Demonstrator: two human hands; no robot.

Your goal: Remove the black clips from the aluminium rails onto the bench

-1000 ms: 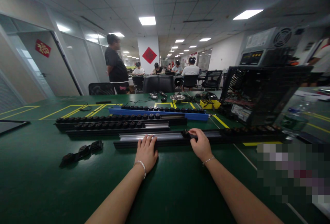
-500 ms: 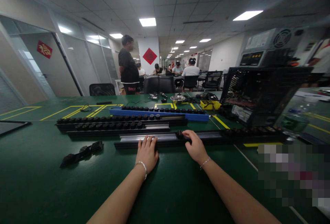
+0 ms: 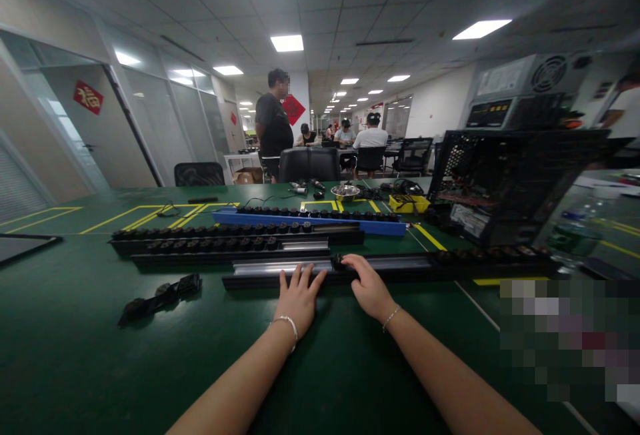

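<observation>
A long black rail with a shiny metal channel [image 3: 255,268] lies crosswise on the green table in front of me. My left hand [image 3: 297,300] rests on its near edge with fingers spread and nothing gripped. A small black socket-like module [image 3: 337,261] sits in the channel. The fingertips of my right hand [image 3: 371,285] are curled against this module's right side, partly hiding it. Farther right, a row of similar black modules [image 3: 490,255] fills the same rail. A joined strip of black modules [image 3: 160,298] lies loose on the table to the left.
Two more black rails with modules [image 3: 235,229] and a blue rail [image 3: 310,219] lie beyond. A metal bowl [image 3: 345,192], a yellow tray [image 3: 409,204], an opened computer case [image 3: 515,181] and a plastic bottle [image 3: 575,228] stand farther off. A person [image 3: 274,121] stands across the room.
My right hand and the small module have moved left along the channel. My left hand has shifted right, its fingers spreading wider. The standing person across the room has moved right.
</observation>
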